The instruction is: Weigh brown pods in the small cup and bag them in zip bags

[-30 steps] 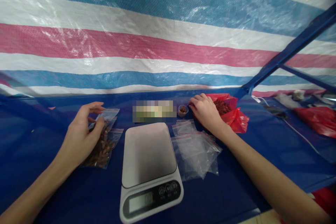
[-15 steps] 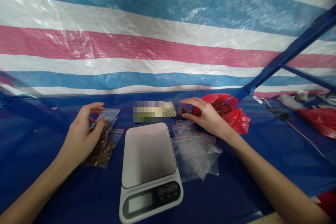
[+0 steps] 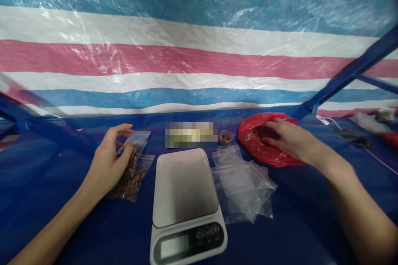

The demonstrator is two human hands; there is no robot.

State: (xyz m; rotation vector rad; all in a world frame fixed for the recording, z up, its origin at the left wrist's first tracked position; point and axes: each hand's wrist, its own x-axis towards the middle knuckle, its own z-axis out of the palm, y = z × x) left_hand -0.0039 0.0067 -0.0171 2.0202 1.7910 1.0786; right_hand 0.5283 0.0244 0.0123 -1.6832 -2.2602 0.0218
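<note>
My left hand (image 3: 108,161) rests at the left against clear zip bags filled with brown pieces (image 3: 132,182). Its thumb and forefinger are apart by the top edge of the upper bag. My right hand (image 3: 289,138) reaches into a red plastic bag (image 3: 264,155), its fingertips blurred and partly hidden among the dark contents. A small clear cup (image 3: 226,137) with a few brown pieces stands left of the red bag. Between my hands sits a kitchen scale (image 3: 186,190) with a bare metal plate; its display is too faint to read surely.
Flat zip bags (image 3: 242,186) lie overlapping right of the scale. Behind the scale is a blurred-out rectangular item (image 3: 191,134). A blue frame bar (image 3: 338,78) slants up at the right, and a striped tarp (image 3: 186,58) hangs behind the blue table (image 3: 298,223).
My right hand has moved right from beside the small cup into the red bag, which has changed shape. My left hand stays at the filled bags. The view has shifted slightly.
</note>
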